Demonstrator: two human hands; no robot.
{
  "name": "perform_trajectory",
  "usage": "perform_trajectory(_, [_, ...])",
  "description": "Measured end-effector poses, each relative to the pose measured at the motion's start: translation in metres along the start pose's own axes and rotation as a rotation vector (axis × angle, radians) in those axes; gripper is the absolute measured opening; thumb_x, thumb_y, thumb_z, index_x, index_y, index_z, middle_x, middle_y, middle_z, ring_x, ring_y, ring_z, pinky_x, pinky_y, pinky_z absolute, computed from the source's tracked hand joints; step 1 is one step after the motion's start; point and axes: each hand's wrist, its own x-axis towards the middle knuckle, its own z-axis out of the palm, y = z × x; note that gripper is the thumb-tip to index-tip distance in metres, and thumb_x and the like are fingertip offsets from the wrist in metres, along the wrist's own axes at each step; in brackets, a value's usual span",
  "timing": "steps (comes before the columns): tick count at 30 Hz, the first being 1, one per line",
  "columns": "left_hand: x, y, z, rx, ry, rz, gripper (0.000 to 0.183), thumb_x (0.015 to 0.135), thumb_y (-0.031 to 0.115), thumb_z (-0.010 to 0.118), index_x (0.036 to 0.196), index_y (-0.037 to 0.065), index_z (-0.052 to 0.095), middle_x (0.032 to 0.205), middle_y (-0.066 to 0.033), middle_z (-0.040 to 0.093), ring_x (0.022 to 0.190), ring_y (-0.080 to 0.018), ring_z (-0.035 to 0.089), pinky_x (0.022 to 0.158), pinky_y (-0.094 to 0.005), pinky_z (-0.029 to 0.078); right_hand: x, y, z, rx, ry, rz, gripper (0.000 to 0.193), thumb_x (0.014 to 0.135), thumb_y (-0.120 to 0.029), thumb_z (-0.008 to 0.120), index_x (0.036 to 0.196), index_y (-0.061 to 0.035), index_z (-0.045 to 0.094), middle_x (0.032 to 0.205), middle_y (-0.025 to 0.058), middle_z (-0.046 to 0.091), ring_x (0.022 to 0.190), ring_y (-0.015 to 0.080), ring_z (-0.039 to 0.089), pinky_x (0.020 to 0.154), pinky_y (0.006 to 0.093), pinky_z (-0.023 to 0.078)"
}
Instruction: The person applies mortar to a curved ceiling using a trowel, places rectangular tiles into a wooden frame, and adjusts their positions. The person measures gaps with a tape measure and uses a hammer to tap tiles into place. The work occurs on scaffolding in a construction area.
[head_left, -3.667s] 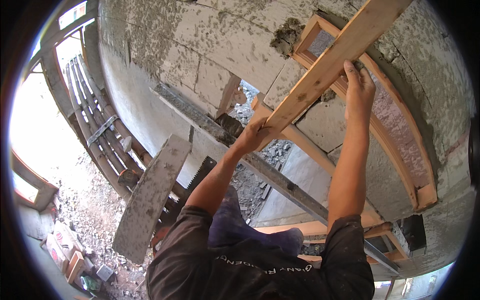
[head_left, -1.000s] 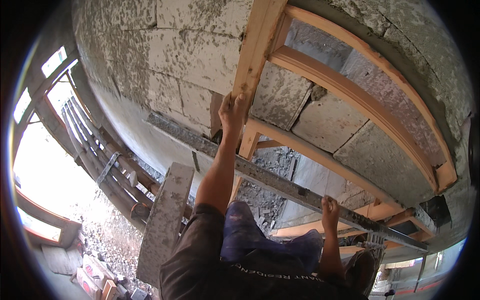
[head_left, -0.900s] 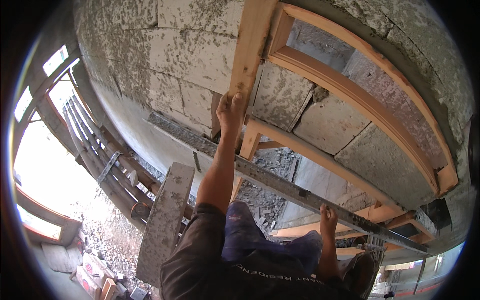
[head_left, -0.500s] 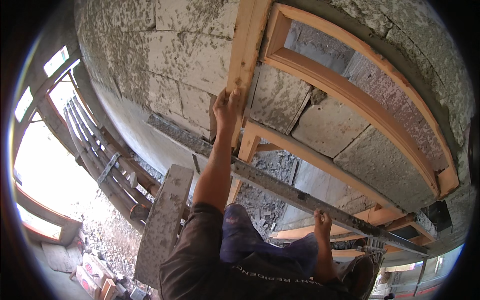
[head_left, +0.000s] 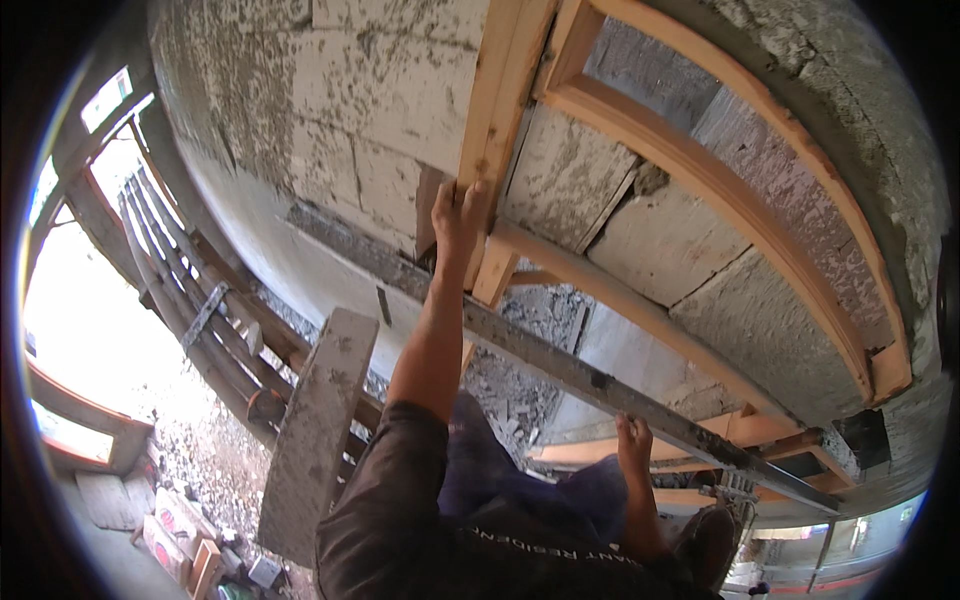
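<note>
My left hand point(head_left: 457, 212) is closed around the edge of a long light-brown wooden frame post point(head_left: 495, 110), its thumb against the post's face. The post runs up along a block wall point(head_left: 385, 110) spotted with mortar. Lower right, my right hand point(head_left: 633, 440) is curled closed at the lower edge of a long mortar-stained grey bar point(head_left: 540, 352); whether it grips the bar or something small cannot be seen. Right of the post, an arched wooden frame point(head_left: 680, 125) is set above pale wall blocks point(head_left: 570, 180), with a wooden crosspiece point(head_left: 640, 315) beneath them.
A mortar-crusted plank point(head_left: 325, 430) sticks out beside my left arm. Left of it, bamboo poles point(head_left: 190, 290) with a metal strap slant above rubble-strewn ground point(head_left: 200, 440). Below the grey bar is an opening with broken debris point(head_left: 510, 385). Boxes point(head_left: 170, 540) sit at lower left.
My view has shifted slightly, so the arched frame sits a little higher. My left hand keeps its hold on the post; my right hand stays curled by the bar.
</note>
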Motion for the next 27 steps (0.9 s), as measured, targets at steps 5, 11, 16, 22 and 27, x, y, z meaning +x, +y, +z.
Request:
perform_trajectory(5, [0.004, -0.022, 0.002, -0.027, 0.116, 0.011, 0.035, 0.08, 0.024, 0.072, 0.1, -0.001, 0.058, 0.08, -0.0017, 0.058, 0.072, -0.0084, 0.051, 0.064, -0.0224, 0.043, 0.003, -0.008, 0.012, -0.037, -0.026, -0.026, 0.034, 0.091, -0.028, 0.057, 0.105, 0.0037, 0.056, 0.095, 0.0161, 0.062, 0.088, 0.0215, 0.061, 0.077, 0.0328, 0.048])
perform_trajectory(11, [-0.008, 0.003, 0.01, -0.291, 0.114, -0.186, 0.032, 0.079, 0.017, 0.074, 0.099, -0.002, 0.057, 0.082, -0.0018, 0.057, 0.074, -0.0078, 0.051, 0.064, -0.0207, 0.043, -0.003, 0.014, 0.012, -0.056, -0.061, 0.031, 0.036, 0.091, -0.029, 0.057, 0.104, 0.0041, 0.056, 0.091, 0.0135, 0.062, 0.088, 0.0198, 0.061, 0.076, 0.0301, 0.048])
perform_trajectory(16, [0.0, -0.002, 0.007, -0.314, 0.141, -0.169, 0.034, 0.076, 0.021, 0.077, 0.097, 0.001, 0.059, 0.084, 0.0, 0.058, 0.073, -0.0056, 0.052, 0.063, -0.0196, 0.043, -0.003, 0.02, 0.019, -0.048, -0.092, 0.005, 0.035, 0.091, -0.029, 0.056, 0.102, 0.0036, 0.058, 0.091, 0.0124, 0.062, 0.083, 0.0185, 0.06, 0.074, 0.03, 0.048])
perform_trajectory(22, [0.004, 0.019, 0.014, -0.301, 0.08, -0.148, 0.036, 0.075, 0.018, 0.078, 0.096, -0.003, 0.058, 0.082, -0.0032, 0.061, 0.071, -0.0072, 0.054, 0.06, -0.0209, 0.046, -0.001, 0.029, 0.021, -0.081, -0.14, 0.062, 0.035, 0.091, -0.03, 0.056, 0.102, 0.0036, 0.059, 0.09, 0.0127, 0.062, 0.082, 0.0193, 0.06, 0.073, 0.0309, 0.048])
perform_trajectory(27, [0.003, 0.023, 0.012, -0.369, 0.087, -0.174, 0.036, 0.073, 0.019, 0.079, 0.094, -0.002, 0.059, 0.081, -0.003, 0.061, 0.072, -0.007, 0.055, 0.061, -0.0207, 0.046, 0.0, 0.034, 0.025, -0.107, -0.145, 0.094, 0.037, 0.09, -0.032, 0.056, 0.102, 0.0026, 0.06, 0.091, 0.0138, 0.063, 0.084, 0.021, 0.06, 0.075, 0.0321, 0.047])
